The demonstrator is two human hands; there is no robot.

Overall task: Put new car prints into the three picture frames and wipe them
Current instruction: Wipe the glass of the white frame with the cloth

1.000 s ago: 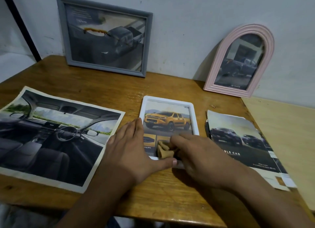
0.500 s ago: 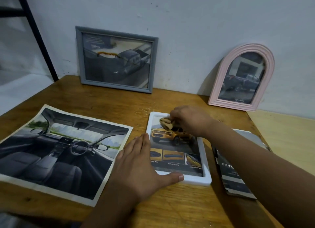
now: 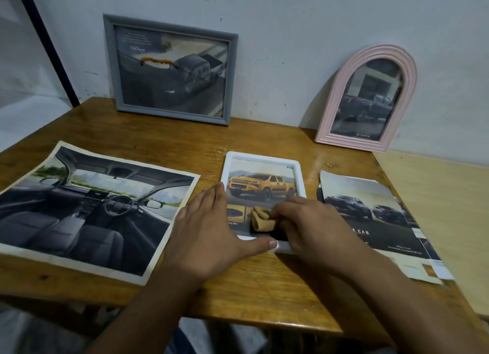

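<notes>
Wiping the white frame on the wooden table

The left hand (image 3: 209, 232) lies flat against the white rectangular plastic frame (image 3: 263, 158) holding a yellow pickup print, while the right hand (image 3: 315, 228) pinches a crumpled tan cloth (image 3: 260, 218) on its glass; a grey rectangular frame (image 3: 169, 68) and pink arched frame (image 3: 367, 97) lean on the wall.

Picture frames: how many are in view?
3: grey rectangular frame leaning on the wall at back left, pink arched frame at back right, white rectangular frame flat under the hands.
</notes>
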